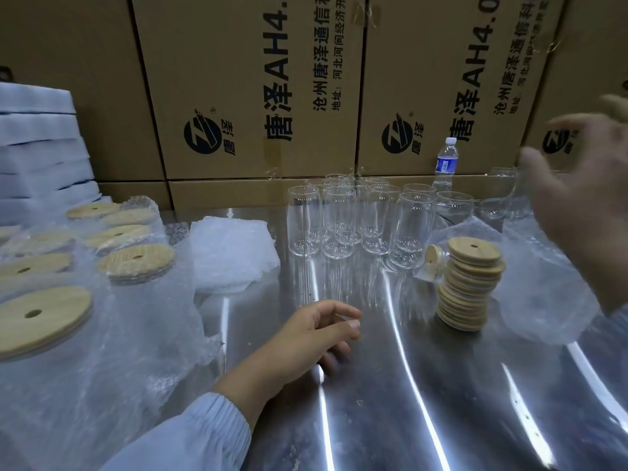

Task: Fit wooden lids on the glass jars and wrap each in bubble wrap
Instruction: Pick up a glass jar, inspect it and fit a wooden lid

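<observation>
your left hand (319,331) sits low at the steel table (407,385), fingers loosely curled, holding nothing. your right hand (577,205) hangs raised and blurred, fingers spread, empty. unlidded glass jars (343,219) stand mid-table, the stack of wooden lids (470,287) just right, bubble wrap sheets (234,253) left.

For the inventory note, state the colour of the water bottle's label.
Blue with white print; the water bottle shows best in the head view.

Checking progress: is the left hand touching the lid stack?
Apart. Head view shows bare table between the left hand and the lid stack.
</observation>
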